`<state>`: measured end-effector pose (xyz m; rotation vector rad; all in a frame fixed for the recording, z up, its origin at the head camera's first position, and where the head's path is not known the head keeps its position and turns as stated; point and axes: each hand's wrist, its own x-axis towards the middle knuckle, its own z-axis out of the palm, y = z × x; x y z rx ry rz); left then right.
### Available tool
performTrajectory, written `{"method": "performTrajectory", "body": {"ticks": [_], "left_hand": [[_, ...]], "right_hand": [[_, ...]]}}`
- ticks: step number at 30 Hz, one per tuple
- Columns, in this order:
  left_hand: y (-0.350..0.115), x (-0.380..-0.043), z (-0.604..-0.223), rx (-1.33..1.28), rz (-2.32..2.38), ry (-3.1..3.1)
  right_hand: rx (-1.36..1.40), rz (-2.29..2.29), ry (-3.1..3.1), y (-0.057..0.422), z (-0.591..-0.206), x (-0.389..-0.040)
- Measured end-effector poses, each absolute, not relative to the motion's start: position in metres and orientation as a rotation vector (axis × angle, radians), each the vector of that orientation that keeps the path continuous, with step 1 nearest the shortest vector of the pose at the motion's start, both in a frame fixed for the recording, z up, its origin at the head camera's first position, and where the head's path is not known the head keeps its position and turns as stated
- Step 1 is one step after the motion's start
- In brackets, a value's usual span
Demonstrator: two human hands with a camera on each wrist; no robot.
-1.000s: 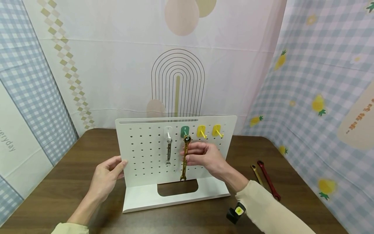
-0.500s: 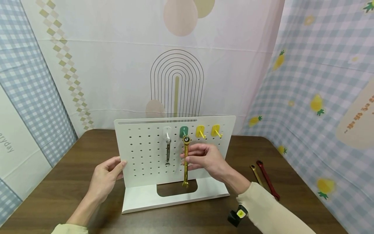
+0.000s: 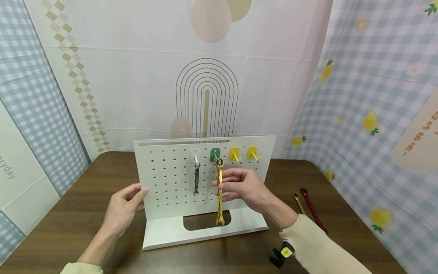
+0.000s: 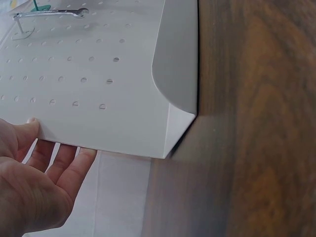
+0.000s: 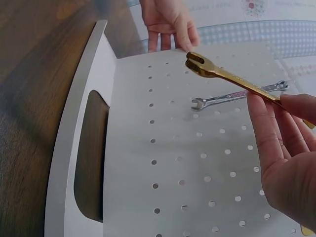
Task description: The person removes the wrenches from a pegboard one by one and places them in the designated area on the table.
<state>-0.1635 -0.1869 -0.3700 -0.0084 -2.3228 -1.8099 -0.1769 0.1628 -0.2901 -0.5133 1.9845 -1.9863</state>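
A gold combination wrench (image 3: 220, 207) is pinched between the thumb and fingers of my right hand (image 3: 248, 188). Its ring end is up at the green hook (image 3: 215, 152) on the white pegboard (image 3: 164, 214); whether the ring is fully over the hook I cannot tell. The open end points down and stands off the board, as the right wrist view also shows. My left hand (image 3: 122, 208) grips the board's left edge, thumb on the front and fingers behind. A smaller silver wrench (image 3: 196, 180) hangs from the white hook (image 3: 195, 155), left of the gold one.
Two yellow hooks (image 3: 234, 154) project from the board right of the green one. On the table (image 3: 191, 258) to the right lie a red wrench (image 3: 313, 209) and a small gold wrench (image 3: 299, 203), partly behind my right sleeve. Patterned cloths hang around the table.
The gold wrench's lower end has swung outward from the board, toward me and slightly right, while its ring stayed by the green hook. My left hand has kept its place on the board.
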Motion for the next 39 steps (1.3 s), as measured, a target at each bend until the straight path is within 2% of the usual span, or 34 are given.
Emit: {"method": "performTrajectory", "body": {"ticks": [39], "left_hand": [[-0.187,-0.163,-0.37,0.014,-1.815,-2.342]], "right_hand": [[-0.533,-2.013,1.858,0.17,-0.279,-0.171]]}}
